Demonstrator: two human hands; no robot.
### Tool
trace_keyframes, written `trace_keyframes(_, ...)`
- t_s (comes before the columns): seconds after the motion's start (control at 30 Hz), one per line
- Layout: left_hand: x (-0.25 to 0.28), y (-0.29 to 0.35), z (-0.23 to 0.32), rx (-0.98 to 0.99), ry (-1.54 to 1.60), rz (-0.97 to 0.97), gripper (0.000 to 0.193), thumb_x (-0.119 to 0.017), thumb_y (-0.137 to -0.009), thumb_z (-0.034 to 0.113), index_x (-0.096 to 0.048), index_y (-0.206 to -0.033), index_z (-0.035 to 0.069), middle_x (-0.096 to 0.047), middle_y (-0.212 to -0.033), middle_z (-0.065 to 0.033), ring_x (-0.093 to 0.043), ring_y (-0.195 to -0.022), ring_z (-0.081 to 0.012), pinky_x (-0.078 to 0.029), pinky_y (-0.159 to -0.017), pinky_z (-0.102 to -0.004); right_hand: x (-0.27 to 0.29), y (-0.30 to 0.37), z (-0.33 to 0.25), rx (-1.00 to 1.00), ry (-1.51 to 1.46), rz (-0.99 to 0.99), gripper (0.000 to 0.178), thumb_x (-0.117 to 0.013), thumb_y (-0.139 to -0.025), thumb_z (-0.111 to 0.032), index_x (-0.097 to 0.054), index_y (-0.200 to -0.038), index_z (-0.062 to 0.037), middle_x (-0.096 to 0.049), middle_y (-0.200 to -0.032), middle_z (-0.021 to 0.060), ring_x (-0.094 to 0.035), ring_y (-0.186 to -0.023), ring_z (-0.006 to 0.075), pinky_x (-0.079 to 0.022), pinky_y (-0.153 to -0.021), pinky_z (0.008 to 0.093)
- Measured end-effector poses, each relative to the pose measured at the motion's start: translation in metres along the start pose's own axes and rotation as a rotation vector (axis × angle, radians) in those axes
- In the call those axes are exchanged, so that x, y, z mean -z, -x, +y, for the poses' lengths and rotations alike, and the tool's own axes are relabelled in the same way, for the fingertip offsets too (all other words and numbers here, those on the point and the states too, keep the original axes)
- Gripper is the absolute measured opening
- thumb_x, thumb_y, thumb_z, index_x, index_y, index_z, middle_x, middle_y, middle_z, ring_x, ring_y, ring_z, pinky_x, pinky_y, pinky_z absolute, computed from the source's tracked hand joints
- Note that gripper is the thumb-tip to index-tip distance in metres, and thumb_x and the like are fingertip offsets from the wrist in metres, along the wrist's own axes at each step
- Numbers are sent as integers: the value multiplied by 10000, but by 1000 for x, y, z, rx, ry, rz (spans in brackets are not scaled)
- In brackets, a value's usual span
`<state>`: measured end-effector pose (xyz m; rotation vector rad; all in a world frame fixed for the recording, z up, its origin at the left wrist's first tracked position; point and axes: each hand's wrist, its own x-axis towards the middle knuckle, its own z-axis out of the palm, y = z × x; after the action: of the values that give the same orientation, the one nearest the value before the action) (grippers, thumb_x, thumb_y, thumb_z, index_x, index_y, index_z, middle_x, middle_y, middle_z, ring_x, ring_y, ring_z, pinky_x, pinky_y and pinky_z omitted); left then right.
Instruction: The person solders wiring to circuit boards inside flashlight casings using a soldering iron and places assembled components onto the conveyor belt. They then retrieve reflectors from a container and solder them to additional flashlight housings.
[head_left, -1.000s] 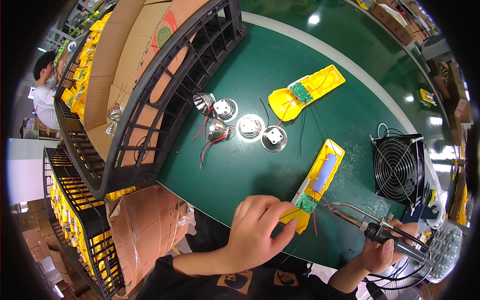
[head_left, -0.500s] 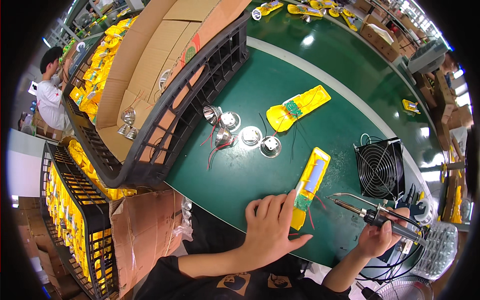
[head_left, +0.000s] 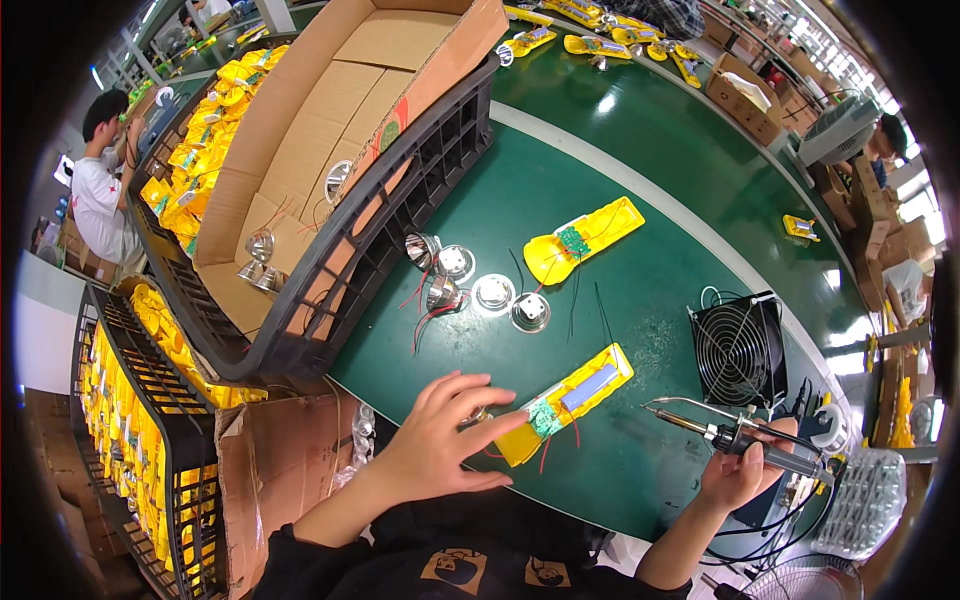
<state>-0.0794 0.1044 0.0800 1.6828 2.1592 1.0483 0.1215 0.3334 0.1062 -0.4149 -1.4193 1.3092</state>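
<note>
My right hand (head_left: pixel 742 476) grips a soldering iron (head_left: pixel 768 452), its tip pointing left above the green table. A thin curved metal tube runs along the iron. My left hand (head_left: pixel 440 440) has its fingers apart, the index fingertip at the near end of a yellow lamp housing (head_left: pixel 610 372). This housing lies tilted on the table, with a blue cell (head_left: pixel 590 388), a green circuit board (head_left: pixel 544 418) and red and black wires. A small shiny piece (head_left: pixel 480 418) shows partly between the left fingers. Further off lies a second yellow housing (head_left: pixel 606 232) with a board and wires.
Several silver reflectors (head_left: pixel 493 294) with wires lie left of the second housing. A black crate (head_left: pixel 385 205) holding a cardboard box (head_left: pixel 330 120) borders the table's left. At right stands a black fan (head_left: pixel 738 350). Beyond the pale rim, a green surface (head_left: pixel 640 110) carries more yellow housings.
The near housing has turned clockwise and shifted left. My left hand has moved left with it, fingers spreading. My right hand and the iron have shifted slightly left.
</note>
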Motion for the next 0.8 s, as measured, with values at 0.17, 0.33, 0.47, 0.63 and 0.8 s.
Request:
trace_keyframes(0.17,2,13,-18,-192,26,64,280,-704,-611,161,-630,-881,173,-549,-971,50,-462,-981,-189,-367,-825,-343,2,1,4,13,89,22,344,-645,-666,-194,-370,-742,-2,-309,-690,16,-323,-474,54,-254,-409,166)
trace_keyframes(0.33,-4,15,-20,-155,45,105,287,-701,-600,123,-646,-877,173,-559,-879,63,-484,-906,-156,-372,-803,-322,-1,3,5,-44,63,27,344,-644,-668,-201,-368,-737,-6,-308,-686,15,-309,-464,51,-242,-405,165)
trace_keyframes(0.47,-7,11,-18,-134,123,173,242,-697,-608,103,-650,-841,146,-569,-800,31,-505,-834,-166,-378,-801,-350,-2,2,7,-70,76,-4,345,-641,-673,-205,-364,-734,-7,-307,-687,15,-320,-474,55,-251,-409,170)
trace_keyframes(0.63,-20,9,-6,58,240,290,155,-700,-602,81,-640,-742,111,-566,-688,18,-521,-762,-177,-367,-821,-402,-12,3,10,-9,-9,-101,239,-558,-721,-79,-337,-799,-29,-387,-674,37,-318,-457,35,-257,-381,123)
trace_keyframes(0.8,-36,6,6,118,75,389,173,-712,-601,131,-622,-748,140,-554,-692,40,-511,-740,-154,-351,-836,-420,-35,12,0,9,162,-158,292,-558,-706,-179,-355,-787,14,-329,-760,56,-353,-524,88,-291,-456,178)
